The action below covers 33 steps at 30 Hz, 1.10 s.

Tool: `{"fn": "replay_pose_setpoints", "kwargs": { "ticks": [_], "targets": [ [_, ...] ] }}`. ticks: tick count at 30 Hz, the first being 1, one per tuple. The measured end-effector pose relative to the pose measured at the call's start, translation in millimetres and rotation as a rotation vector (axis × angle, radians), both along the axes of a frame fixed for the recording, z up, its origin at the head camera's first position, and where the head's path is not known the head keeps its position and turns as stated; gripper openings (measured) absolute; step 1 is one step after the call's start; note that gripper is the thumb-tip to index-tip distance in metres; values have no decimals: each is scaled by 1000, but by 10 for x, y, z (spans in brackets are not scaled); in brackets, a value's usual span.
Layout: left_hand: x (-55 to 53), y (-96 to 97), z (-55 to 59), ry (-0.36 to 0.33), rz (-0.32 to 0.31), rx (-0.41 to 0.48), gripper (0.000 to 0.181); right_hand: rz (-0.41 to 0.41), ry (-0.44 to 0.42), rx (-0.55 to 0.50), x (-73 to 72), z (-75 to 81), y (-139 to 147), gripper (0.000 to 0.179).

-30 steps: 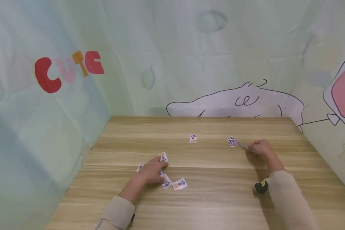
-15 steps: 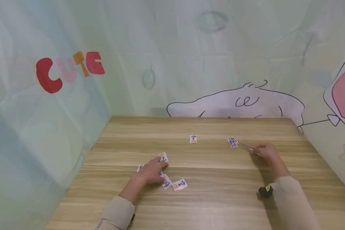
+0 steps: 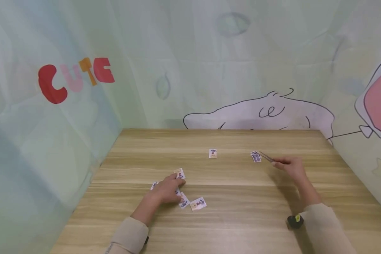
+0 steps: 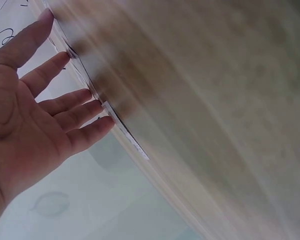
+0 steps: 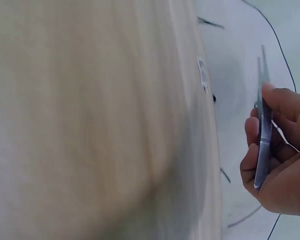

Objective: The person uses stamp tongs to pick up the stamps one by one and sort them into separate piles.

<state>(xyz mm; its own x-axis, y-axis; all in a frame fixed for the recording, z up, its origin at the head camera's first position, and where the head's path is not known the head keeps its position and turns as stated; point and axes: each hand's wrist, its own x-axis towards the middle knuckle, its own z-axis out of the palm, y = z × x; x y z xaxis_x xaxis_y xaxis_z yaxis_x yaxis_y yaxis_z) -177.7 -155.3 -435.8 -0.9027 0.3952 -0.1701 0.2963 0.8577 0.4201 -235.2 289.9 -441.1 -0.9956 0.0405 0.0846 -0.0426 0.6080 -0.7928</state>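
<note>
My right hand pinches a pair of metal tweezers between thumb and fingers. In the right wrist view the tweezer tips stand slightly apart with nothing between them. From the head, the tips appear just beside a small overlapping pile of dark picture cards with white borders. My left hand rests with spread fingers over several small light picture cards; the left wrist view shows its fingertips right at a card's edge. Two cards poke out by its fingers, an upper one and a lower one. The palm hides the rest.
A single card lies toward the back middle of the wooden table. Another card lies right of my left hand. A printed cloth backdrop rises behind the table's far edge and along both sides.
My right hand has drawn back toward me and slightly right, and the tweezers' tips have risen from the dark card pile. My left hand stays in place.
</note>
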Motion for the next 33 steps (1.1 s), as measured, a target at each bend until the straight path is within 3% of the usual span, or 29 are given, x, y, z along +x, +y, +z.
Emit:
{"fn": "replay_pose_setpoints", "kwargs": {
  "ticks": [10, 23, 33],
  "targets": [
    [-10, -6, -10, 0, 5, 6, 59, 5, 42, -33, 27, -28, -389, 28],
    [10, -9, 4, -2, 4, 8, 58, 22, -3, -49, 3, -93, -712, 26],
    [5, -16, -1, 4, -1, 12, 58, 164, -19, -33, -14, -75, -860, 23]
  ]
}}
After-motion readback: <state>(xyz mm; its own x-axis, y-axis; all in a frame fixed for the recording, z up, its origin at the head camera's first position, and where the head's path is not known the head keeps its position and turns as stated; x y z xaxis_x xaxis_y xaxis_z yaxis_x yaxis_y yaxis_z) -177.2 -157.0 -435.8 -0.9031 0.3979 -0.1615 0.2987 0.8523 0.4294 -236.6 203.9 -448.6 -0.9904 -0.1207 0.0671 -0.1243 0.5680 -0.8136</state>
